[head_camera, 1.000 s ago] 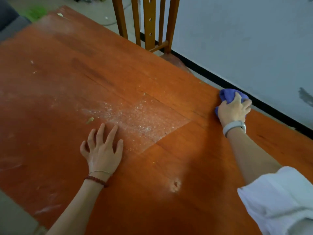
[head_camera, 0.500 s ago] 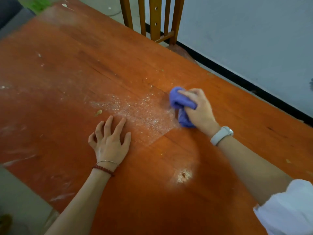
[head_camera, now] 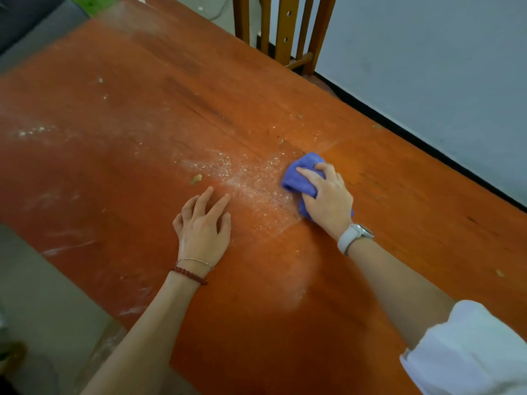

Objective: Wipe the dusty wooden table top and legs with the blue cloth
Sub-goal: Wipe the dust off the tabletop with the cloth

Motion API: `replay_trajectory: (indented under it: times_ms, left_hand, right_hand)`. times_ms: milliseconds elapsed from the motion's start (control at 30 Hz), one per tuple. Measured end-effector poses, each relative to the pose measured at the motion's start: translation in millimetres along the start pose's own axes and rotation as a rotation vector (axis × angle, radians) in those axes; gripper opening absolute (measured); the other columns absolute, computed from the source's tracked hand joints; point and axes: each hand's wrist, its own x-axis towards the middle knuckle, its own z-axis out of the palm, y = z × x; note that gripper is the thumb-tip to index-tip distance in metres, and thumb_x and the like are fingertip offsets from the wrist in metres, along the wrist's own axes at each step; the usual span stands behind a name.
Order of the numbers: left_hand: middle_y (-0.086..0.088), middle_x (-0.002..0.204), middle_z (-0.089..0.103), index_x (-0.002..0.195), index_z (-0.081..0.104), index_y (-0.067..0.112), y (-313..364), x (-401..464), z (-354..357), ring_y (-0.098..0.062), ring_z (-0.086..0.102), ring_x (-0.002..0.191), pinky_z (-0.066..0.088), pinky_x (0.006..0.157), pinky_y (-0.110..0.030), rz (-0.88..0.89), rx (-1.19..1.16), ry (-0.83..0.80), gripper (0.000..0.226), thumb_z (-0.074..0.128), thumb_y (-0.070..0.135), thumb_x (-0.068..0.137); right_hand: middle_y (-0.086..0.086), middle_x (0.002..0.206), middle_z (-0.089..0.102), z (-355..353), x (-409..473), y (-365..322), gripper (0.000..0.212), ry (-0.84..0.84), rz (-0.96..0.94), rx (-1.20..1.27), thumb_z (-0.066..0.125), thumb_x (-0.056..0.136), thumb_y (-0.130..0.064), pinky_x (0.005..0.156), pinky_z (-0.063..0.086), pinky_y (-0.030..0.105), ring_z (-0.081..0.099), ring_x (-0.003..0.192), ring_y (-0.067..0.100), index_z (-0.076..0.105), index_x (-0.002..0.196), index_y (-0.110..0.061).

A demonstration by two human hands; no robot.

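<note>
The orange-brown wooden table top (head_camera: 142, 115) fills most of the view. A patch of white dust (head_camera: 245, 178) lies across its middle, with fainter smears toward the left edge. My right hand (head_camera: 328, 198) presses the bunched blue cloth (head_camera: 302, 175) onto the table at the right rim of the dust patch. My left hand (head_camera: 204, 223) rests flat on the table just left of the patch, fingers spread, holding nothing. The table legs are out of sight.
A wooden chair back (head_camera: 285, 29) stands beyond the table's far edge. A grey wall with a black baseboard (head_camera: 413, 132) runs along the right side. Grey floor (head_camera: 42, 295) shows at the lower left. A small yellowish crumb (head_camera: 196, 178) lies above my left hand.
My right hand dragged the cloth from the table's far right edge leftward to the dust patch. Over the last half second it stayed at the patch's right rim. My left hand stayed put.
</note>
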Motion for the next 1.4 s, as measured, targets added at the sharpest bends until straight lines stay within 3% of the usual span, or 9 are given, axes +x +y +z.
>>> replay_trajectory:
  times_ms: [133, 400, 733, 900, 1033, 1167, 1267, 1333, 1400]
  left_hand:
    - [-0.007, 0.140, 0.044, 0.123, 0.055, 0.024, -40, -31, -21, -0.029, 0.030, 0.132, 0.021, 0.104, -0.050, 0.006, -0.005, 0.099, 0.034, 0.053, 0.024, 0.089]
    - [-0.016, 0.142, 0.040, 0.128, 0.051, 0.017, -141, -110, -47, -0.034, 0.026, 0.136, 0.017, 0.108, -0.051, -0.183, 0.115, 0.113, 0.059, 0.027, 0.047, 0.082]
    - [-0.007, 0.136, 0.050, 0.121, 0.059, 0.019, -195, -117, -74, -0.026, 0.041, 0.130, 0.036, 0.096, -0.047, -0.011, 0.024, 0.094, 0.051, 0.031, 0.037, 0.082]
    - [-0.020, 0.131, 0.050, 0.119, 0.059, 0.011, -222, -148, -75, -0.040, 0.045, 0.122, 0.038, 0.098, -0.052, -0.101, -0.110, 0.155, 0.049, 0.040, 0.038, 0.082]
    - [-0.021, 0.128, 0.051, 0.125, 0.053, 0.004, -226, -177, -64, -0.034, 0.049, 0.119, 0.036, 0.103, -0.039, -0.348, -0.360, 0.108, 0.037, 0.055, 0.014, 0.089]
    - [-0.011, 0.124, 0.057, 0.124, 0.053, 0.006, -211, -200, -48, -0.025, 0.054, 0.115, 0.038, 0.099, -0.032, -0.534, -0.591, -0.005, 0.034, 0.050, 0.016, 0.092]
    - [-0.007, 0.122, 0.058, 0.120, 0.056, 0.006, -192, -208, -35, -0.019, 0.053, 0.112, 0.038, 0.102, -0.030, -0.584, -0.802, -0.048, 0.031, 0.050, 0.016, 0.092]
    - [-0.010, 0.121, 0.059, 0.117, 0.058, 0.008, -175, -211, -30, -0.022, 0.055, 0.108, 0.044, 0.099, -0.035, -0.604, -0.922, -0.052, 0.028, 0.049, 0.017, 0.092]
    - [-0.008, 0.113, 0.059, 0.116, 0.058, 0.008, -152, -216, -28, -0.023, 0.056, 0.102, 0.048, 0.086, -0.027, -0.585, -0.998, -0.056, 0.027, 0.047, 0.017, 0.093]
  right_hand:
    - [0.004, 0.123, 0.052, 14, -25, -34, 0.044, -0.049, -0.039, 0.082, 0.046, 0.077, -0.029, 0.070, 0.050, 0.038, 0.053, 0.100, 0.030, 0.058, 0.119, -0.029]
    - [0.005, 0.116, 0.058, 42, -100, -127, 0.043, -0.158, -0.169, 0.187, 0.039, 0.076, -0.034, 0.058, 0.053, 0.038, 0.058, 0.089, 0.031, 0.063, 0.112, -0.026]
    - [0.003, 0.120, 0.056, 73, -195, -235, 0.046, -0.447, -0.401, 0.258, 0.037, 0.075, -0.032, 0.051, 0.051, 0.037, 0.055, 0.086, 0.030, 0.060, 0.115, -0.028]
    - [0.003, 0.122, 0.050, 78, -217, -245, 0.039, -0.733, -0.581, 0.278, 0.050, 0.084, -0.019, 0.072, 0.046, 0.039, 0.049, 0.102, 0.027, 0.055, 0.121, -0.029]
    - [0.005, 0.127, 0.047, 76, -243, -235, 0.047, -0.702, -0.406, 0.321, 0.048, 0.079, -0.016, 0.087, 0.045, 0.039, 0.047, 0.112, 0.027, 0.053, 0.126, -0.024]
    - [0.007, 0.126, 0.052, 63, -266, -225, 0.058, -0.635, -0.314, 0.359, 0.042, 0.070, -0.018, 0.097, 0.036, 0.026, 0.048, 0.115, 0.025, 0.049, 0.128, -0.015]
    - [0.007, 0.122, 0.056, 51, -279, -214, 0.055, -0.590, -0.189, 0.473, 0.046, 0.070, -0.018, 0.092, 0.027, 0.010, 0.051, 0.113, 0.019, 0.048, 0.125, -0.010]
    - [0.006, 0.119, 0.057, 43, -288, -202, 0.053, -0.562, -0.100, 0.551, 0.047, 0.071, -0.020, 0.092, 0.032, 0.013, 0.053, 0.111, 0.018, 0.048, 0.123, -0.010]
    - [0.004, 0.117, 0.057, 34, -303, -186, 0.050, -0.522, -0.067, 0.570, 0.047, 0.072, -0.021, 0.089, 0.032, 0.013, 0.053, 0.108, 0.015, 0.048, 0.122, -0.012]
